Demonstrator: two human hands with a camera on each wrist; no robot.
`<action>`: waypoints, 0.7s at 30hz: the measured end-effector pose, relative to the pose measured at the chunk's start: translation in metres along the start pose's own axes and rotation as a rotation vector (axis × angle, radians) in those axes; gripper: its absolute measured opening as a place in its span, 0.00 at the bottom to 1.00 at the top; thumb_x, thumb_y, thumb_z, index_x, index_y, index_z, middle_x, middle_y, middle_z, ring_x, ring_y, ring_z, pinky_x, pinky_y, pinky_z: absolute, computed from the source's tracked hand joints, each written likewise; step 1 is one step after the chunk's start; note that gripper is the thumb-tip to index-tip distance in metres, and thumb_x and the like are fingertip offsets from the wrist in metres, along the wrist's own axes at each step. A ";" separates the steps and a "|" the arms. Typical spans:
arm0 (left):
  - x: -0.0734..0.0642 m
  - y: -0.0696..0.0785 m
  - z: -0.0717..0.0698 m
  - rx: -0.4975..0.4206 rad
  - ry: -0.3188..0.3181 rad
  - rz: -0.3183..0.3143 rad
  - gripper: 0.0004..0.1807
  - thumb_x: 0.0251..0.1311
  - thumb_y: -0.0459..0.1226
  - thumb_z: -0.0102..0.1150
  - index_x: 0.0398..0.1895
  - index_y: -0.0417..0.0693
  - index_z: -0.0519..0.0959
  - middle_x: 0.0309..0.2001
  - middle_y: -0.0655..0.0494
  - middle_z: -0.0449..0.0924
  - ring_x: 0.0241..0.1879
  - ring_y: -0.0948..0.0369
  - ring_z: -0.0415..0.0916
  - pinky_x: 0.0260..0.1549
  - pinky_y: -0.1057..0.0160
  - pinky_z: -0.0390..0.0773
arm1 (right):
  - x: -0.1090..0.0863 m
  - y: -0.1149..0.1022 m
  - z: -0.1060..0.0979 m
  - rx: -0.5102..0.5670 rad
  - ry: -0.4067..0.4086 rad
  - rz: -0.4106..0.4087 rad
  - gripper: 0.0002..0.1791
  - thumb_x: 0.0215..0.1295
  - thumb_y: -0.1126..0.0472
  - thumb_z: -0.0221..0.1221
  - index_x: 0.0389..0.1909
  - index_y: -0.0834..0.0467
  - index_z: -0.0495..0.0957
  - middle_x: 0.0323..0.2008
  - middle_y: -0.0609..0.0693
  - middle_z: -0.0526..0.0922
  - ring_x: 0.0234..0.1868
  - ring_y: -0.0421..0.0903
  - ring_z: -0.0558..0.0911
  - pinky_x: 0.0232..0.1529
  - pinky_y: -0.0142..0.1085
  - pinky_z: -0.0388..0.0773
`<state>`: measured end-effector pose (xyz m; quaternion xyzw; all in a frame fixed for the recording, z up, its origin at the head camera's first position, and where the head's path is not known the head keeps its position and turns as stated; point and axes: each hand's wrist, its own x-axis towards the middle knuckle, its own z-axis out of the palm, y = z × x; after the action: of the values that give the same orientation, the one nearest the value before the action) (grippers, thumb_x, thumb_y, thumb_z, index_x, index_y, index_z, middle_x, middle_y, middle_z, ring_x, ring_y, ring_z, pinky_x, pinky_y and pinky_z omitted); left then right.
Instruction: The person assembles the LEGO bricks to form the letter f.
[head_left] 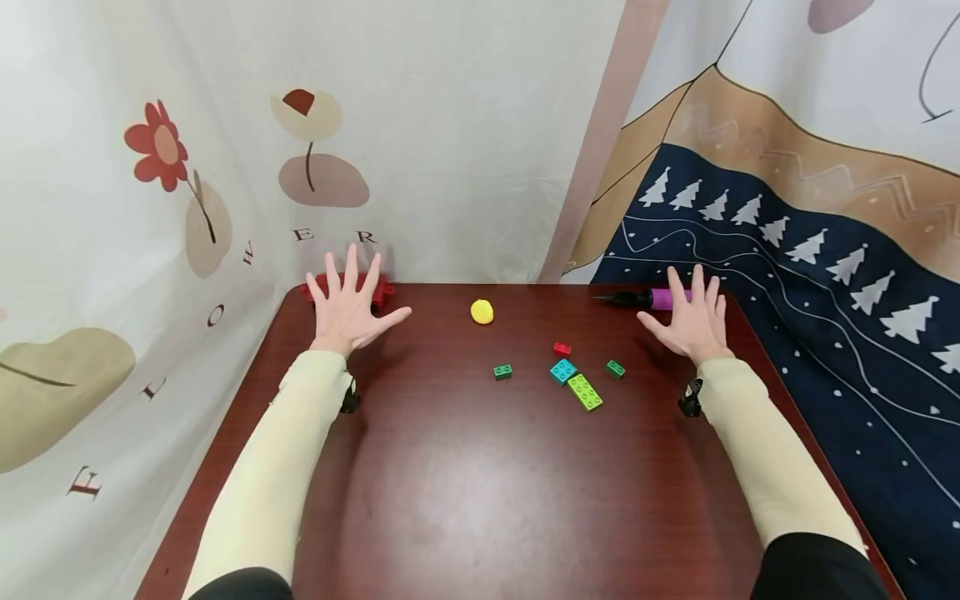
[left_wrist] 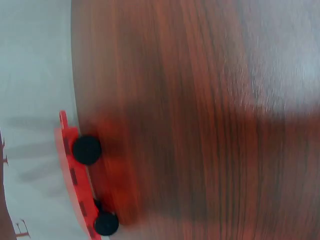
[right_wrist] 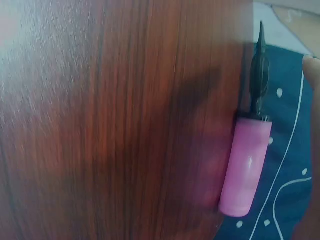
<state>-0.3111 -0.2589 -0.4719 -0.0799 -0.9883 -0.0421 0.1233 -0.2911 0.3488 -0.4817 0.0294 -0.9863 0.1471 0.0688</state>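
Leftmost, a pale fabric hanging [head_left: 450, 167] printed with flowers and letters is seen beyond the edge of the glossy red-brown wooden tabletop [head_left: 465, 483]. At its far left corner, a red toy vehicle with black wheels [left_wrist: 77, 182] is partly covered, in the head view, by the left hand [head_left: 345, 310]. That hand is held palm down, its fingers straight and spread apart, and nothing is gripped; whether the vehicle is touched cannot be told. Farther right, a rounded yellow lump [head_left: 482, 312] is placed near the far edge. Nearer the middle, a small green studded brick [head_left: 502, 372] is set apart. Next, a small red studded brick [head_left: 562, 349] is seen just beyond a square blue studded brick [head_left: 563, 372], beside which an oblong lime-green studded brick [head_left: 585, 392] is slanted. Another small green studded brick [head_left: 616, 369] is placed to their right. At the far right, a purple cylindrical pump with a black tapered nozzle [right_wrist: 245, 167] is partly hidden by the right hand [head_left: 692, 321], whose fingers are likewise spread, with nothing gripped. Rightmost, a navy hanging with white trees [head_left: 817, 350] is seen.
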 end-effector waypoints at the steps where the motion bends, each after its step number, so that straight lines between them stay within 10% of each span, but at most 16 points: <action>1: -0.001 0.002 0.001 -0.017 0.001 0.003 0.61 0.56 0.83 0.39 0.87 0.68 0.36 0.85 0.53 0.18 0.82 0.35 0.20 0.69 0.21 0.26 | -0.001 -0.002 0.001 0.011 -0.009 -0.010 0.59 0.67 0.25 0.54 0.87 0.50 0.38 0.83 0.69 0.30 0.80 0.77 0.30 0.74 0.74 0.36; 21: -0.025 0.080 0.036 -0.440 -0.119 0.117 0.56 0.61 0.77 0.49 0.86 0.73 0.41 0.86 0.53 0.41 0.83 0.41 0.46 0.69 0.32 0.63 | -0.021 -0.066 0.028 0.206 -0.318 -0.290 0.46 0.73 0.35 0.60 0.84 0.47 0.55 0.81 0.59 0.58 0.79 0.65 0.58 0.71 0.70 0.60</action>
<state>-0.2822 -0.1798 -0.5078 -0.1645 -0.9544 -0.2446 0.0469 -0.2693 0.2784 -0.4928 0.2002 -0.9500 0.2291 -0.0706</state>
